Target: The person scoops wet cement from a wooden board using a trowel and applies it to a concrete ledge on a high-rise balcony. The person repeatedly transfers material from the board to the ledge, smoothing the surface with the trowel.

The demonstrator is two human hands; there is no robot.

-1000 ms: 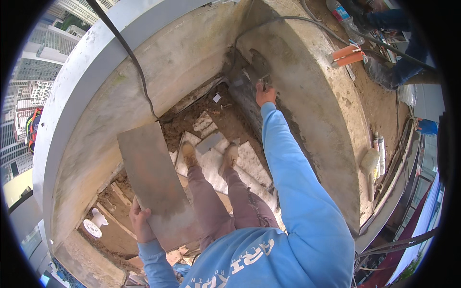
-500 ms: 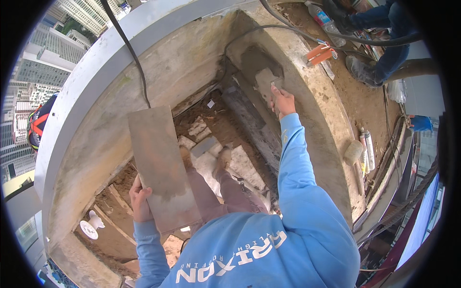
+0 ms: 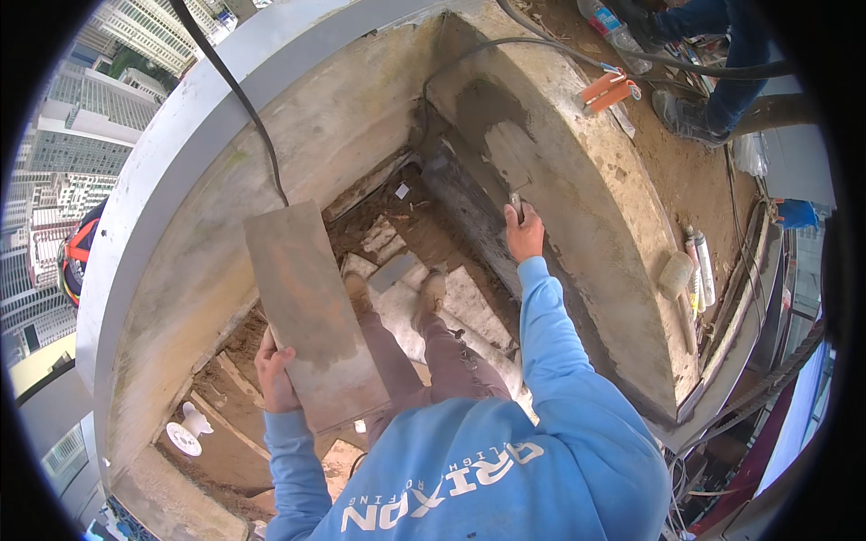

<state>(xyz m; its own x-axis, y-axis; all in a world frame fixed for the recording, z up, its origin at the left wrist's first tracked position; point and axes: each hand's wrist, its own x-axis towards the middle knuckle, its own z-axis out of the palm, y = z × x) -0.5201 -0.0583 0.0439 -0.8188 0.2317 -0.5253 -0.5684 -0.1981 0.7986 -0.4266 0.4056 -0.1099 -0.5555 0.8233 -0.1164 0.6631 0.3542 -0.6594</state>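
My left hand (image 3: 275,371) grips the left side of a flat rectangular grey board (image 3: 311,298), which is tilted before my body and smeared with damp mortar. My right hand (image 3: 525,233) is closed round the handle of a trowel (image 3: 517,200). The trowel lies against the inner face of the right-hand concrete wall (image 3: 577,207), though its blade barely stands out from the mortar. Above it, a dark patch of wet mortar (image 3: 492,108) covers the wall near the corner, with a smoother, lighter smear running down from it.
White slabs (image 3: 469,311) lie on the soil around my boots (image 3: 433,293). Along the wall top are orange sponge-like blocks (image 3: 606,92), a mallet (image 3: 675,275) and sealant tubes (image 3: 702,270). Black cables (image 3: 248,104) cross the rim. Another person's legs (image 3: 735,81) show at upper right.
My right hand has drawn the trowel downward along the wall, leaving a longer smear. The left hand still holds the board, and the whole view has shifted slightly.
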